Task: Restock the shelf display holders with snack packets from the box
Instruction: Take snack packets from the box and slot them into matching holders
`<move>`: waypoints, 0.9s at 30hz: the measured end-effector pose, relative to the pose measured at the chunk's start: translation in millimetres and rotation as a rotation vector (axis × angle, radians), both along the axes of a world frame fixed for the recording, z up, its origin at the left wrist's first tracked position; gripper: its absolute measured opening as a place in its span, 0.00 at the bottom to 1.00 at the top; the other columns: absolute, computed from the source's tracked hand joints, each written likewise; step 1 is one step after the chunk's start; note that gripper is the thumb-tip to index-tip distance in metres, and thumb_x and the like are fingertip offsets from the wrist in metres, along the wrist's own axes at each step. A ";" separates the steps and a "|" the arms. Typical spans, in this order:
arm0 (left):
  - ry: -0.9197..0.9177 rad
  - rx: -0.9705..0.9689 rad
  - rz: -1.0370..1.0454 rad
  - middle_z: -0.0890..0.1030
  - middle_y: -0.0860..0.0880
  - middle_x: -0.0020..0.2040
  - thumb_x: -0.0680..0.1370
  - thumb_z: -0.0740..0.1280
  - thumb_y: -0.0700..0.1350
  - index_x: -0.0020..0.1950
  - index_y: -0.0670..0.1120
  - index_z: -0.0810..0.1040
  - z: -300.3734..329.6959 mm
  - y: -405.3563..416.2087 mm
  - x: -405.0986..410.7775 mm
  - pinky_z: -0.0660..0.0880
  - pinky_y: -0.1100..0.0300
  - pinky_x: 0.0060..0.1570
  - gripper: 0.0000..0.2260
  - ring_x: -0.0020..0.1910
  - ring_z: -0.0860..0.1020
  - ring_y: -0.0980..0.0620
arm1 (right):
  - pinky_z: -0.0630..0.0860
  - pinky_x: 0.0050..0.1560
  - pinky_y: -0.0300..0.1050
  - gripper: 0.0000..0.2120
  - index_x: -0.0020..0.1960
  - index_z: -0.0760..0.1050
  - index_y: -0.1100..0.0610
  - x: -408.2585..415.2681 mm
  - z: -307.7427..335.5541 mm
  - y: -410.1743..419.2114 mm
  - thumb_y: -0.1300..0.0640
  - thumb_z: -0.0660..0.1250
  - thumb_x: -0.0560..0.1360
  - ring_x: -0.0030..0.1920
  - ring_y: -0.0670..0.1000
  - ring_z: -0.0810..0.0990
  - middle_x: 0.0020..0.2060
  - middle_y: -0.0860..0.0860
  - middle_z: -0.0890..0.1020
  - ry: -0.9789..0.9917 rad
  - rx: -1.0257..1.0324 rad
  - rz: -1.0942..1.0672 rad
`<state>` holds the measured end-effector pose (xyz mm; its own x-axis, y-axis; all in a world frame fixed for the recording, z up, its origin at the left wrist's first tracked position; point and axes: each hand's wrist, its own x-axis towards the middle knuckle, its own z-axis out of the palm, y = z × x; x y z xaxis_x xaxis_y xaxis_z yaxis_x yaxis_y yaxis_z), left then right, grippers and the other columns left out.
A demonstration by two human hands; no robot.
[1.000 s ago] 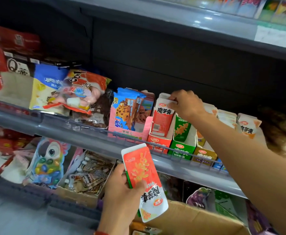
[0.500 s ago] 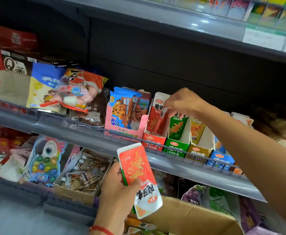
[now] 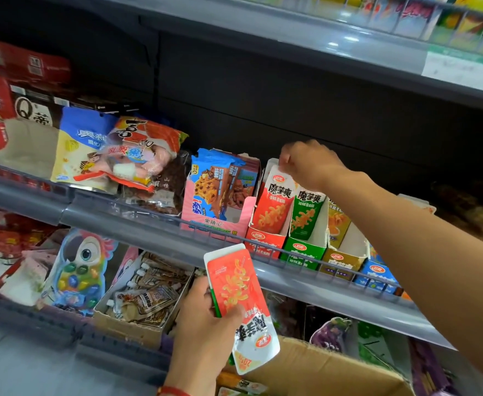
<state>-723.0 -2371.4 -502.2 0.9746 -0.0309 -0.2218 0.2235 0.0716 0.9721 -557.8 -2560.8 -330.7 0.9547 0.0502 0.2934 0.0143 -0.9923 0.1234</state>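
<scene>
Snack packets, red-and-white foil (image 3: 241, 298), sit stacked in the left hand (image 3: 206, 335), nearest the camera; thumb across the front, fingers curled behind, a green packet edge showing in the stack. Just below: brown corrugated cardboard box (image 3: 314, 367), open top. Behind the hand, grey metal lower shelf holds a small cardboard tray of brown sachets (image 3: 143, 301) and a parrot-shaped candy card (image 3: 77, 270). Next tier up: grey shelf rail with wire guard (image 3: 154, 224). On it, a row of cut-open card display holders, the red holder (image 3: 266, 241) leftmost, then green (image 3: 303, 251), yellow, blue. Right hand (image 3: 311, 164) pinches the top of a red-and-white upright packet (image 3: 276, 201) standing in the red holder. Pink biscuit display box (image 3: 217, 221) just left. Dark back panel behind; upper grey shelf overhead.
</scene>
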 end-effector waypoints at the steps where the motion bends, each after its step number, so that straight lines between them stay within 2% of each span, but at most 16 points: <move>1: -0.003 0.004 -0.003 0.87 0.52 0.42 0.74 0.73 0.33 0.52 0.49 0.77 -0.5 0.4 0.9 0.81 0.42 0.55 0.13 0.44 0.86 0.54 | 0.76 0.52 0.55 0.09 0.59 0.78 0.52 3.0 -1.9 -0.2 0.52 0.62 0.83 0.55 0.63 0.78 0.55 0.57 0.78 -0.022 -0.029 -0.001; 6: 0.003 0.003 -0.008 0.87 0.52 0.42 0.74 0.73 0.33 0.52 0.50 0.77 -2.5 0.8 4.0 0.81 0.42 0.55 0.14 0.44 0.86 0.54 | 0.74 0.49 0.53 0.09 0.60 0.77 0.54 17.9 -12.5 1.1 0.53 0.62 0.83 0.54 0.63 0.80 0.54 0.59 0.80 -0.094 -0.138 0.030; 10: 0.002 -0.010 -0.021 0.87 0.53 0.42 0.74 0.73 0.32 0.52 0.49 0.77 -2.0 0.0 5.3 0.81 0.44 0.55 0.14 0.43 0.86 0.55 | 0.69 0.44 0.50 0.08 0.60 0.75 0.55 29.5 -22.2 1.3 0.54 0.63 0.83 0.54 0.61 0.81 0.54 0.56 0.82 -0.142 -0.265 0.069; 13: -0.010 -0.007 -0.033 0.87 0.52 0.41 0.75 0.72 0.32 0.52 0.49 0.77 -1.5 0.0 5.6 0.81 0.44 0.55 0.14 0.42 0.86 0.55 | 0.68 0.44 0.48 0.08 0.60 0.75 0.55 36.1 -30.5 -1.6 0.54 0.65 0.82 0.54 0.60 0.81 0.55 0.55 0.82 -0.189 -0.269 0.086; 23: -0.017 -0.027 -0.027 0.87 0.53 0.42 0.75 0.73 0.32 0.52 0.50 0.77 -4.0 1.0 6.1 0.80 0.43 0.56 0.15 0.44 0.86 0.55 | 0.81 0.47 0.56 0.11 0.60 0.76 0.56 18.4 -40.1 -15.8 0.54 0.68 0.80 0.55 0.59 0.81 0.56 0.54 0.81 -0.340 -0.141 0.131; 25: -0.018 -0.086 0.015 0.88 0.52 0.43 0.74 0.72 0.30 0.52 0.48 0.78 -4.7 1.2 6.0 0.81 0.46 0.53 0.15 0.43 0.86 0.54 | 0.81 0.46 0.55 0.08 0.59 0.77 0.53 -4.3 -44.9 -13.2 0.53 0.66 0.81 0.51 0.54 0.82 0.52 0.51 0.82 -0.325 -0.005 0.212; 27: -0.020 -0.161 0.060 0.88 0.50 0.43 0.74 0.72 0.28 0.53 0.46 0.79 -4.7 0.7 4.8 0.81 0.50 0.49 0.15 0.44 0.86 0.52 | 0.81 0.45 0.49 0.06 0.54 0.80 0.50 -42.0 -56.8 -8.1 0.51 0.66 0.80 0.44 0.45 0.82 0.46 0.46 0.84 -0.183 0.214 0.312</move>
<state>-718.2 -2370.7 -506.9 0.9799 -0.0059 -0.1992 0.1948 0.2396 0.9511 -599.9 -2568.9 -387.5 0.8344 0.2478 0.4923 0.3147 -0.9475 -0.0565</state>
